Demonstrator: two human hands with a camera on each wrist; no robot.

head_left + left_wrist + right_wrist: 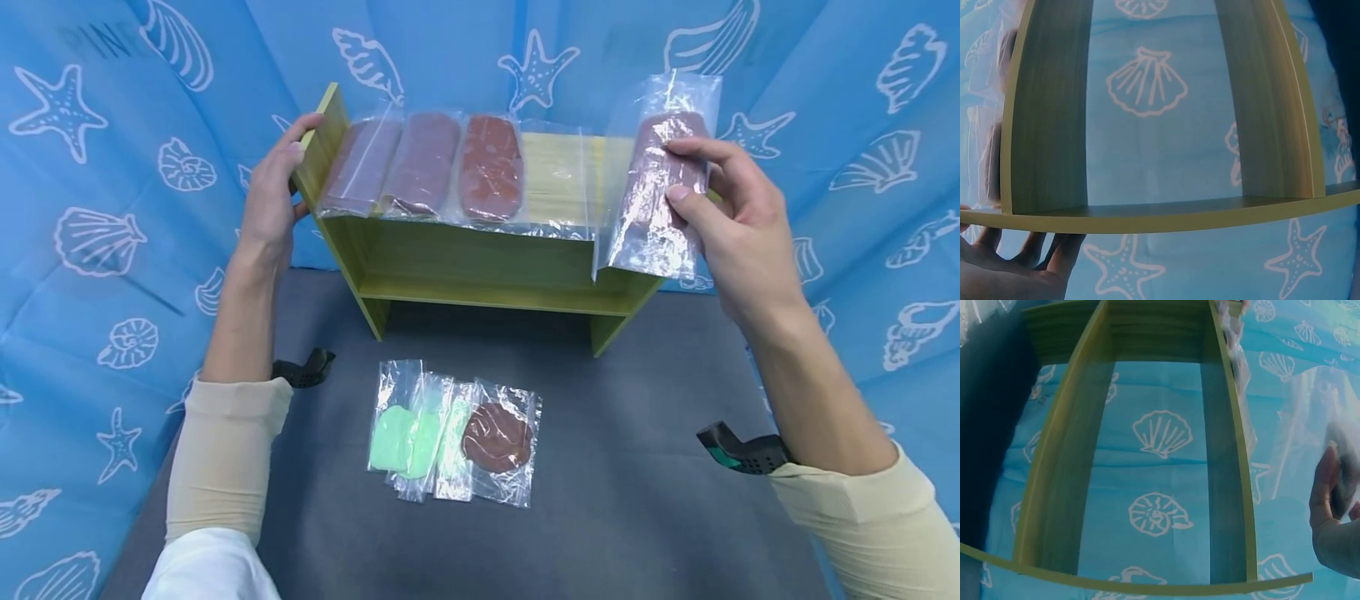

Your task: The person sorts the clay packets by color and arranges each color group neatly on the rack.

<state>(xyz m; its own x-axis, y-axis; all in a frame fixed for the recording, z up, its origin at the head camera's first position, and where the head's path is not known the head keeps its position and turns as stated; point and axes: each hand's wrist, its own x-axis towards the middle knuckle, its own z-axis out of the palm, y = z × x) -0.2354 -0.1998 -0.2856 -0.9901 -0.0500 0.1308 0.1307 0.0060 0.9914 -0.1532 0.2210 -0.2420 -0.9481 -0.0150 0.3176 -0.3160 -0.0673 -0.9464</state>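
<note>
Brown slab (654,171) in one clear bag (686,93) at two o'clock — the right hand (742,212) holds it, thumb and forefinger in front. The left hand (272,192), at ten, grips the wooden shelf (487,298). Three bagged slabs (491,171) line its top; at six lie overlapping bags (453,483) — one brown disc (497,437), green lumps (392,440).

head: high, forward-down | wrists: near, facing through shelf (487,268) | all share shelf
</note>
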